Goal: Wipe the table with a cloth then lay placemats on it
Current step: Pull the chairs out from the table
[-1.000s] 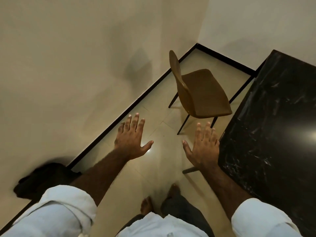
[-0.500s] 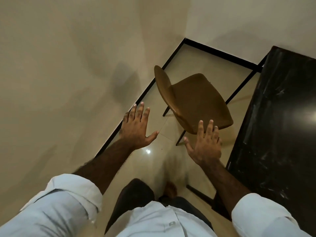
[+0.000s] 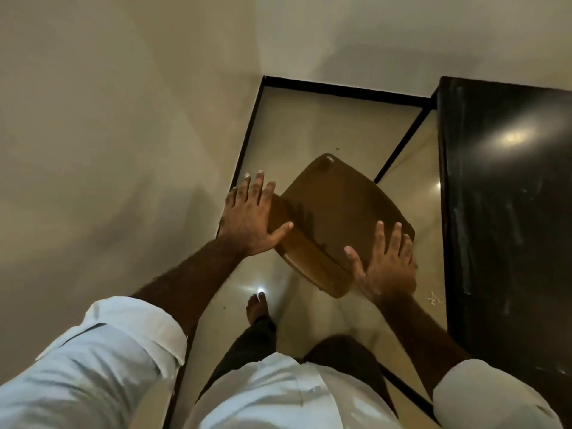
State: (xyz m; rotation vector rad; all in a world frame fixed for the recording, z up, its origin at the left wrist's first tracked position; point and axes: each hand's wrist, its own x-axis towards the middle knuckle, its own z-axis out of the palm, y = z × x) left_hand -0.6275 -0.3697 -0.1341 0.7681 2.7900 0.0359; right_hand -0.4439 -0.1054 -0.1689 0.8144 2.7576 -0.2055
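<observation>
A black marble-topped table [image 3: 507, 212] fills the right side of the head view. A brown chair [image 3: 334, 212] stands on the floor just left of it, seen from above. My left hand [image 3: 250, 215] is spread over the left end of the chair's backrest, fingers straight. My right hand [image 3: 387, 264] is spread at the backrest's right end, near the table's edge. Neither hand holds anything. No cloth or placemat is in view.
A beige wall [image 3: 108, 150] runs close along the left and another closes the far end, with black skirting at the floor. The glossy tiled floor [image 3: 309, 125] forms a narrow strip between wall and table. My bare foot [image 3: 257, 308] stands behind the chair.
I have stepped forward to the chair. Both open hands moved from the air in front of it to the two ends of its backrest. The dark object by the wall has left view.
</observation>
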